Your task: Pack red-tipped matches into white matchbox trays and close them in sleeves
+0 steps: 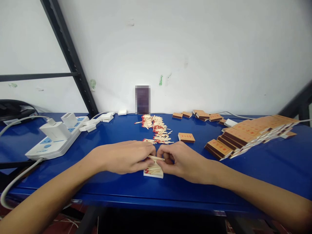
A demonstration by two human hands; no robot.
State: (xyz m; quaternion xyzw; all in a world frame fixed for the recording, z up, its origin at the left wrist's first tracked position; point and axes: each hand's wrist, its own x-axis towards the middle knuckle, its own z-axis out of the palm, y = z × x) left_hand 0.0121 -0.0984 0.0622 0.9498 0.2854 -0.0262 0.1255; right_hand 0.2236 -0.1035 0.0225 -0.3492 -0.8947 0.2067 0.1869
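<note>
Near the front edge of the blue table lies a white matchbox tray [153,176] with red-tipped matches [154,169] inside. My left hand [129,156] reaches over it from the left, closed, its thumb and fingers pinching the left end of a few matches [156,158] above the tray. From the right, my right hand [179,162] pinches the other end of these matches between thumb and forefinger. Just beyond my hands a long heap of loose matches [159,128] runs toward the wall. A matchbox sleeve [186,137] in orange lies to the right of the heap.
Stacked orange matchboxes [243,133] fill the right side, and more boxes [202,114] lie near the wall. White trays [106,117] sit at the back left. A power strip [58,139] with chargers and cables stands left. A pixelated dark object [142,100] leans on the wall.
</note>
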